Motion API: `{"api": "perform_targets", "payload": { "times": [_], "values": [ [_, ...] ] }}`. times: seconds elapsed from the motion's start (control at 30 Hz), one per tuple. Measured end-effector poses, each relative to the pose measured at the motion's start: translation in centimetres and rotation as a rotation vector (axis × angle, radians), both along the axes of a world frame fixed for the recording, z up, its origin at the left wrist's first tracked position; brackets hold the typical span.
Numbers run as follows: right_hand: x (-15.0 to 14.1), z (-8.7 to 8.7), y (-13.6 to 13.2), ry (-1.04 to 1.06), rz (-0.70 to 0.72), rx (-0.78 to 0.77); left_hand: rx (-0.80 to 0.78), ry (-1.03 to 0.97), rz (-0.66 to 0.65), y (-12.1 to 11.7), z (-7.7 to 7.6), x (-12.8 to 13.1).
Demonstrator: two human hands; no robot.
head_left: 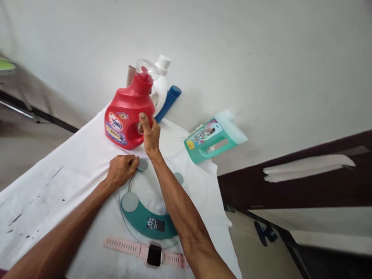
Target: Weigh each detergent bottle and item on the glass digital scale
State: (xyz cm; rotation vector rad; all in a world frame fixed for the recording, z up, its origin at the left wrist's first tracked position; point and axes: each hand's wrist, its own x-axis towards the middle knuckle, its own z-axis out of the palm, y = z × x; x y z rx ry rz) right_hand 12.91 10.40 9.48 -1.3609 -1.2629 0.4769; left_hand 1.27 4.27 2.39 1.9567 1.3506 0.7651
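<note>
My right hand (pixel 150 135) is closed on the handle of a red detergent bottle (pixel 126 113) with a clear cap, which stands on a white cloth. My left hand (pixel 122 169) rests with curled fingers on the far rim of a round glass scale (pixel 147 211) with a teal base and a dark display. My right forearm crosses over the scale. A pink smartwatch (pixel 148 252) lies flat on the cloth just in front of the scale.
A white bottle (pixel 161 87) and a blue-capped bottle (pixel 169 101) stand behind the red one against the wall. A teal detergent jug (pixel 213 138) leans at the cloth's right edge. The white cloth (pixel 55 182) has dark marks at left. A dark wooden edge (pixel 290 186) runs at right.
</note>
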Motion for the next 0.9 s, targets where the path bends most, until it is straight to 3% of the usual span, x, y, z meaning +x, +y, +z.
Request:
{"api": "perform_targets", "payload": {
  "times": [0.1,0.17,0.23,0.33,0.4,0.47,0.57,0.63,0.7,0.9],
  "values": [
    [2.7,0.7,-2.3,-0.053,0.032,0.013,0.009,-0.009,0.015,-0.1,0.2,-0.1],
    [5.9,0.9,-4.2,-0.11,-0.066,0.088,0.014,-0.002,0.023,-0.2,0.4,-0.1],
    [10.2,1.1,-6.2,-0.177,-0.246,0.196,0.02,0.012,0.032,-0.3,0.5,-0.1],
    [17.7,1.3,-8.7,-0.258,-0.626,0.312,0.032,0.011,0.043,-0.3,0.6,-0.1],
    [22.5,1.2,-9.5,-0.247,-0.839,0.324,0.038,-0.001,0.043,-0.3,0.6,0.0],
    [26.3,1.0,-9.5,-0.159,-0.942,0.268,0.038,-0.008,0.042,-0.2,0.7,0.0],
    [29.5,0.3,-8.2,0.086,-0.784,0.142,0.031,-0.008,0.053,-0.2,0.6,0.1],
    [30.2,-0.2,-7.0,0.203,-0.599,0.08,0.024,-0.007,0.061,-0.2,0.5,0.1],
    [30.3,-0.4,-5.9,0.271,-0.5,0.075,0.016,-0.007,0.068,-0.2,0.5,0.2],
    [28.4,-0.2,-4.8,0.391,-0.575,0.241,0.016,-0.015,0.074,-0.2,0.5,0.4]
  ]
}}
